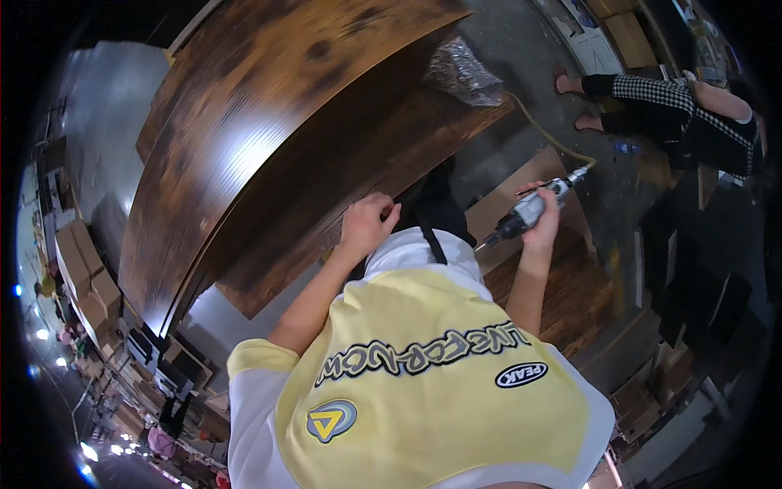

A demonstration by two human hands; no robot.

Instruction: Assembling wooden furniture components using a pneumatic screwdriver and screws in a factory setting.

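Observation:
My left hand (366, 222) is closed on the edge of a large dark brown wooden panel (269, 122) that stands tilted in front of me. My right hand (544, 222) grips a grey pneumatic screwdriver (528, 210), its bit pointing down and left. A yellow air hose (547, 134) runs from the tool's back end across the grey floor. My yellow and white shirt (423, 391) fills the lower middle of the view.
A clear plastic bag of small parts (463, 72) lies by the panel's far end. Flat wooden boards (570, 285) lie on the floor under my right hand. A person in checked clothes (668, 106) sits at the upper right. Cardboard boxes (81, 277) are stacked at the left.

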